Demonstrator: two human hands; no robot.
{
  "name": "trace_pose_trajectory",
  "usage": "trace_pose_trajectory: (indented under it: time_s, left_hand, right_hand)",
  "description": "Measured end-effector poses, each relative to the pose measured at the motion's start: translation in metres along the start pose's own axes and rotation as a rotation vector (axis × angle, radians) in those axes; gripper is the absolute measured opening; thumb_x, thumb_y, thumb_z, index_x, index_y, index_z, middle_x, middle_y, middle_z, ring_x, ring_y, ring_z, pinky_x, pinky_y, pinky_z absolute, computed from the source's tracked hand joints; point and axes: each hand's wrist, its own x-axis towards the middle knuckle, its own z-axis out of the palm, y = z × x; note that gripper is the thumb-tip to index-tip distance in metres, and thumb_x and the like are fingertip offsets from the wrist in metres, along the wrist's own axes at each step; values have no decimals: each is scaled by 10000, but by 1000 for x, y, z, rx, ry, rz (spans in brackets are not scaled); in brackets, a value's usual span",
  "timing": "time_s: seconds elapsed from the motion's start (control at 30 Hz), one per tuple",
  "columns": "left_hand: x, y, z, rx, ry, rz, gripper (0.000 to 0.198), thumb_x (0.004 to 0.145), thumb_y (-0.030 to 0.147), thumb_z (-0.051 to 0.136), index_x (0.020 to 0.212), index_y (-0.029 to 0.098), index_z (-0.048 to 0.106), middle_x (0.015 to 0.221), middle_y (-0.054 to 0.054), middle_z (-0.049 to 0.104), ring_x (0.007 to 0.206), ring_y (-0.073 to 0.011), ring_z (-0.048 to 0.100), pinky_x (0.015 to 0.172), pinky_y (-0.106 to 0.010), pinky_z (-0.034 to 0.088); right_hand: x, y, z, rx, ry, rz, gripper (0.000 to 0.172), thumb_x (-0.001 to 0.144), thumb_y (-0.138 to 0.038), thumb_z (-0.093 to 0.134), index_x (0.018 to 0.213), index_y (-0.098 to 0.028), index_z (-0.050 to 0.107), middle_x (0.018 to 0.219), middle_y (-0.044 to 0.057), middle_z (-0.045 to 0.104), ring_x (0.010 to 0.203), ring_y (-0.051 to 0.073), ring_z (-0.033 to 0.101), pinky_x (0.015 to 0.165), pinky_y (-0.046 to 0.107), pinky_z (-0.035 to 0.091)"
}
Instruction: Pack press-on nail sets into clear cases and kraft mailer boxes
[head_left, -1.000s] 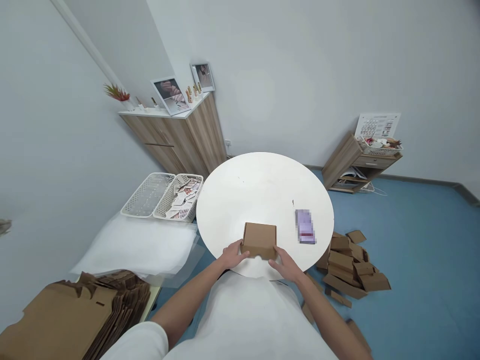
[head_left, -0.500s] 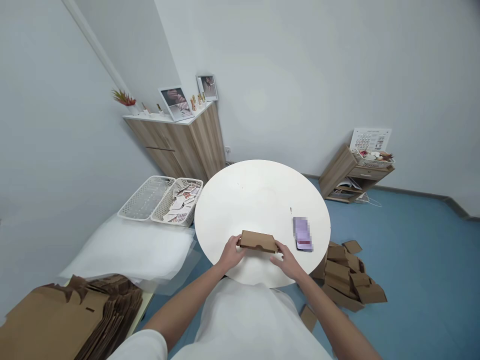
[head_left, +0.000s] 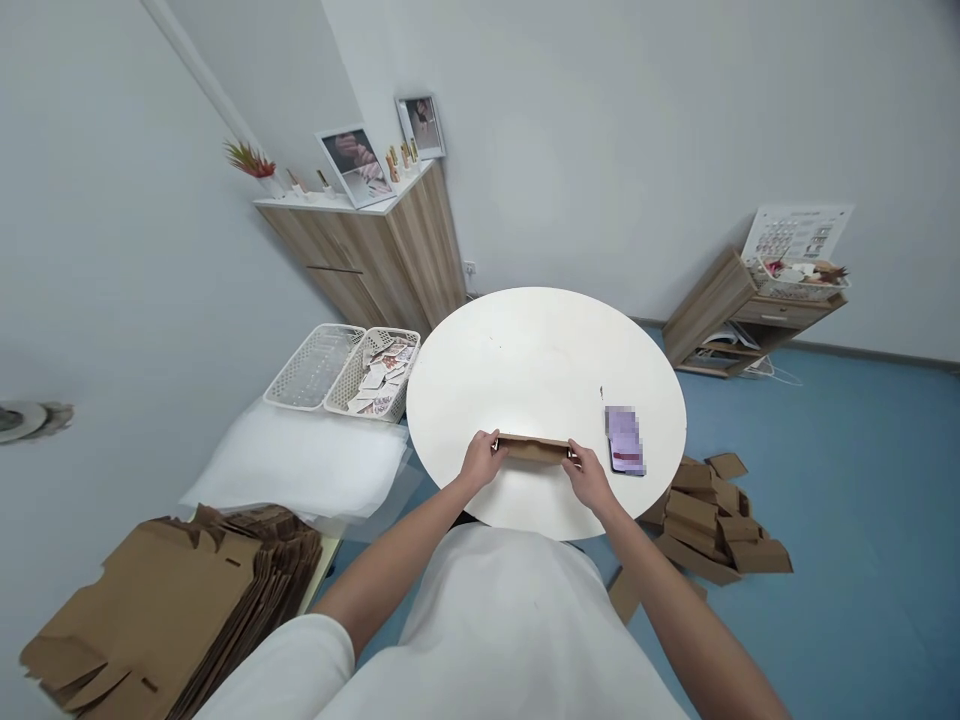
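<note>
Between my two hands is a small brown cardboard box (head_left: pixel 534 451), over the near part of the round white table (head_left: pixel 540 350). My left hand (head_left: pixel 482 459) grips the box's left end, fingers closed on its edge. At the right end, my right hand (head_left: pixel 587 474) pinches the corner. A narrow side of the box faces me. Whether the box touches the tabletop I cannot tell. To the right of my right hand lies a phone (head_left: pixel 625 442) with a purple screen, blurred in blocks.
Flat cardboard blanks (head_left: pixel 172 600) are stacked at lower left, beside white translucent sheets (head_left: pixel 300 460). White baskets (head_left: pixel 375 375) stand left of the table, one holding small packets. Folded boxes (head_left: pixel 712 520) lie piled on the blue floor at right. Behind stand a wooden cabinet (head_left: pixel 405 250) and a small shelf unit (head_left: pixel 750 310).
The box has tipped, so its broad top face no longer shows and a narrow side faces me. My right fingers have closed onto its end. The whole view has shifted.
</note>
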Motion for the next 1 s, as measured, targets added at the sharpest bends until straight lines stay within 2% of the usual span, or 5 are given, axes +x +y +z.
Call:
trace_pose_trajectory:
  time_s: [0.3,0.47,0.63,0.8,1.0]
  left_hand:
    - [13,4,-6,58,-23,7,303,778,240,517,1070,168,557,823,-36,506,782,-158,515,753,-285,418]
    - [17,5,-10,41,-21,9,365,769,236,525,1129,176,523,822,-35,522,766,-158,523,752,-300,434]
    - [18,4,-9,3,-39,9,391,766,231,525,1154,193,503,816,-24,527,739,-146,522,739,-293,449]
    - [15,4,-8,-21,-52,5,411,767,224,525,1176,199,492,844,-27,547,757,-149,527,723,-288,457]
    - [11,11,-15,-23,-99,-32,467,805,366,495,1240,199,457,903,-52,548,852,-171,532,767,-291,441]
  right_hand:
    - [13,-11,-1,0,53,68,447,790,-384,431,1190,-199,506,978,80,556,841,191,557,792,346,432]
    - [17,-12,-1,52,55,47,445,789,-419,409,1167,-213,522,947,54,574,779,168,556,707,324,448]
    - [19,-10,-2,-8,61,22,440,797,-418,397,1158,-202,527,863,33,601,796,170,549,749,336,429]
    - [19,-8,-3,-36,42,22,427,801,-390,400,1173,-214,514,889,32,600,818,166,551,778,340,425]
    - [16,-7,-4,-18,54,40,408,784,-374,443,1155,-230,533,918,30,594,796,160,560,786,344,439]
